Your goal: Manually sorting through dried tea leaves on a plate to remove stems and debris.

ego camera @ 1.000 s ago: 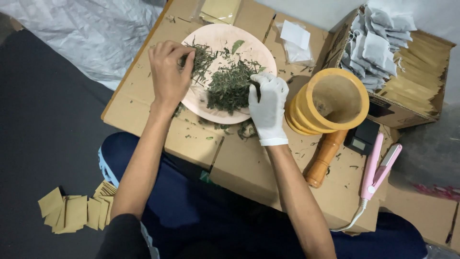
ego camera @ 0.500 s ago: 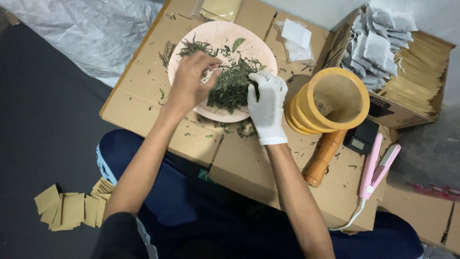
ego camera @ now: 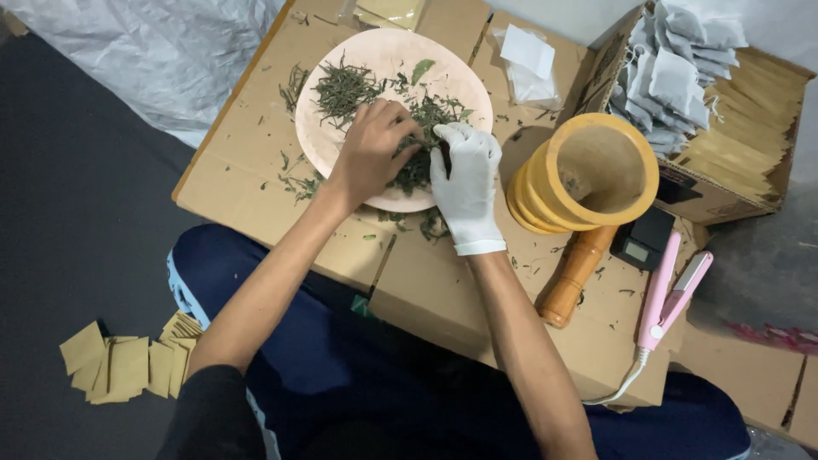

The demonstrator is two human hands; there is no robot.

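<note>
A round pale-pink plate (ego camera: 379, 53) lies on a flattened cardboard box (ego camera: 230, 183) across my lap. Dried green leaves (ego camera: 342, 89) are heaped on it. My bare left hand (ego camera: 368, 153) rests on the leaf pile at the plate's near side, its fingers curled into the leaves. My right hand (ego camera: 467, 187), in a white glove, sits right beside it at the plate's near right rim, fingertips pinching into the same leaves. The two hands almost touch.
A yellow wooden mortar (ego camera: 588, 175) stands right of the plate with a wooden pestle (ego camera: 573, 277) below it. A pink hair straightener (ego camera: 669, 290) and a small black scale (ego camera: 644, 240) lie further right. A box of white and tan sachets (ego camera: 716, 94) sits at top right. Tan paper squares (ego camera: 128, 366) lie on the dark floor.
My left hand has slid from the plate's left side to the right, onto the leaf pile beside the gloved hand. The gloved right hand has stayed at the plate's near rim.
</note>
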